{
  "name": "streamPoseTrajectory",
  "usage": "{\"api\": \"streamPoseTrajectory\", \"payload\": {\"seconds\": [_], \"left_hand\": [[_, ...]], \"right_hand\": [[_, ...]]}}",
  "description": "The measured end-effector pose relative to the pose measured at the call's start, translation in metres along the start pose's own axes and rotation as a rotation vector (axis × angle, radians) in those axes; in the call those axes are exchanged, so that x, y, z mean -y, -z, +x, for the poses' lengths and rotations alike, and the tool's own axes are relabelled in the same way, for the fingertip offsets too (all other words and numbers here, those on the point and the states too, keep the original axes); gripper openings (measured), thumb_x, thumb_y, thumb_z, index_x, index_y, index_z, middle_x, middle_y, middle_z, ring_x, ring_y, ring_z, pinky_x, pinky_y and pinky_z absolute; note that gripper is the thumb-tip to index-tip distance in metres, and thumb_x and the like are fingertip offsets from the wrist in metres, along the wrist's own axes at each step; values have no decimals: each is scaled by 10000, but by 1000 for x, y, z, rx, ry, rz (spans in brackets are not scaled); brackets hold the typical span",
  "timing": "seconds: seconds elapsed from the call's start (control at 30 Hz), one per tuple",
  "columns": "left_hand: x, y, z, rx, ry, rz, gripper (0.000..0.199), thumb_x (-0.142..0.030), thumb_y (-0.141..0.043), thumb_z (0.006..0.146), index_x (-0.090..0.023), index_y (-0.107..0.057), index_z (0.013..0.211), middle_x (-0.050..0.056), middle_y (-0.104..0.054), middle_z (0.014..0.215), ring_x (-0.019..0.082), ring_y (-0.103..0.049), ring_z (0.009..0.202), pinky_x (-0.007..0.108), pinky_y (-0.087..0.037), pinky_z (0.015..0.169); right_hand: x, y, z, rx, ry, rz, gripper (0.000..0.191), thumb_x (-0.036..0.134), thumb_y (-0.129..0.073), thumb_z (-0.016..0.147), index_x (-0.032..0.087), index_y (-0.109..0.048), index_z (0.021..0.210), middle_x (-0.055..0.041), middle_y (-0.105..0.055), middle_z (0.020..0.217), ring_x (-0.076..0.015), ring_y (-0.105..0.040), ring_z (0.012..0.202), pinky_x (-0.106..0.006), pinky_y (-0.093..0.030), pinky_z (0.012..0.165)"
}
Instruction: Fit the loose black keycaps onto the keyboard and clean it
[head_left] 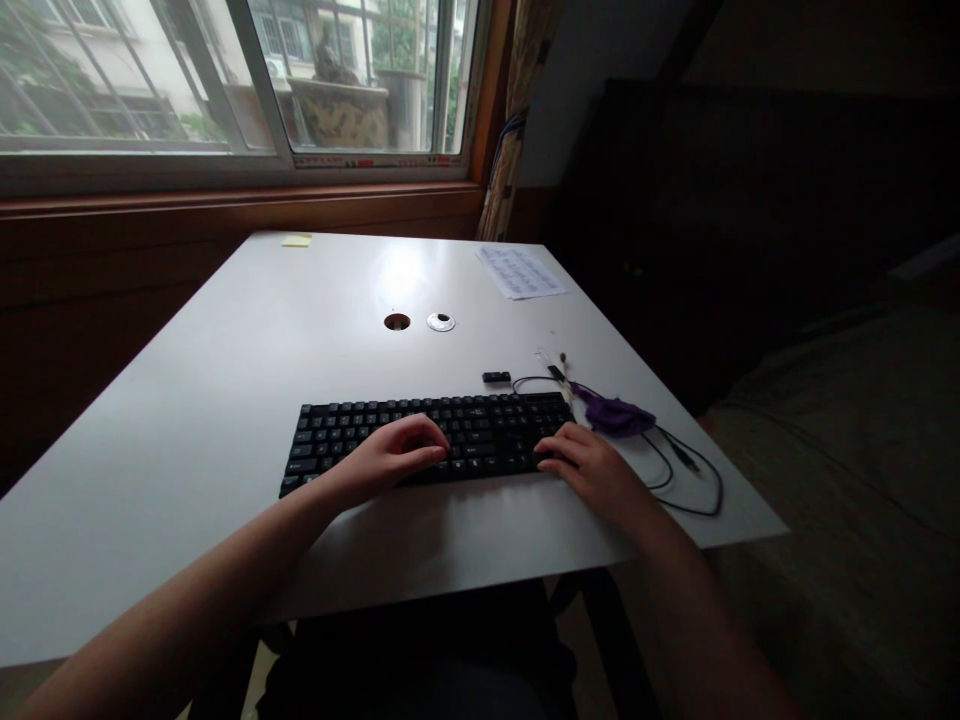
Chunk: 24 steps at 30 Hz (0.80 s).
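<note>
A black keyboard [341, 445] lies near the front edge of the white desk, slightly turned. My left hand [394, 455] arches over its middle keys, fingers bent and fingertips down at the keys, with a gap between thumb and forefinger. Over the number keys at the right end rests my right hand [589, 462], its fingers loosely bent and the thumb a little apart. I see nothing held in either hand, though the fingertips are partly hidden against the dark keys.
Right of the keyboard are a purple cloth [616, 416] and a looped black cable [712, 508]. A small black piece [496, 377] lies behind the keyboard. Farther back are a desk hole [397, 322], its round cover [441, 321], printed papers [521, 272] and a yellow note [297, 240].
</note>
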<state>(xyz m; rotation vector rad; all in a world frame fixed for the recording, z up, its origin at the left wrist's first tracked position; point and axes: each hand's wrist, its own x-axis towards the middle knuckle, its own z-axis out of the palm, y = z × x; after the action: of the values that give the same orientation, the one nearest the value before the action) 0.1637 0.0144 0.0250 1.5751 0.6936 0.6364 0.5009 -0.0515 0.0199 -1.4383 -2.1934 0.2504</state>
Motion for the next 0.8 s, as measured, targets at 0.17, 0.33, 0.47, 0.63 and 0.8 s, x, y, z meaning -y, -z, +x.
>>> {"api": "streamPoseTrajectory", "payload": {"seconds": [0.17,0.33,0.47,0.63,0.8], "left_hand": [[1,0,0,7,-3,-8,211,-377,-702,931,-177,-702,999,56,-647,986,193,-577,914,302,-452,811],[-2,-1,0,2,-10,8,227,-390,-697,929,-172,-702,991,56,-646,973,193,-573,901,299,-454,798],[-3,-1,0,-1,-15,9,230,-396,-705,923,-175,-706,985,59,-654,979,200,-583,917,300,-460,811],[-1,-1,0,-4,-18,2,207,-382,-714,920,-184,-712,982,54,-663,989,196,-587,916,294,-452,813],[-2,-1,-1,0,-15,-2,194,-370,-709,926,-184,-709,981,46,-650,976,190,-577,914,293,-446,815]], "right_hand": [[3,2,1,46,8,-66,160,139,-638,904,215,-724,1015,-51,-653,928,-200,-655,856,-334,-543,755],[17,4,6,78,41,-262,173,94,-662,862,225,-709,965,-46,-648,920,-212,-635,868,-332,-512,735],[28,6,10,126,70,-420,173,51,-689,835,211,-682,902,-50,-637,890,-222,-609,849,-332,-459,687],[30,7,13,193,56,-475,153,56,-714,835,200,-678,870,-45,-640,895,-218,-616,855,-337,-445,693],[24,3,12,218,28,-437,131,82,-719,843,199,-713,903,-39,-648,901,-222,-644,866,-337,-478,702]]}}
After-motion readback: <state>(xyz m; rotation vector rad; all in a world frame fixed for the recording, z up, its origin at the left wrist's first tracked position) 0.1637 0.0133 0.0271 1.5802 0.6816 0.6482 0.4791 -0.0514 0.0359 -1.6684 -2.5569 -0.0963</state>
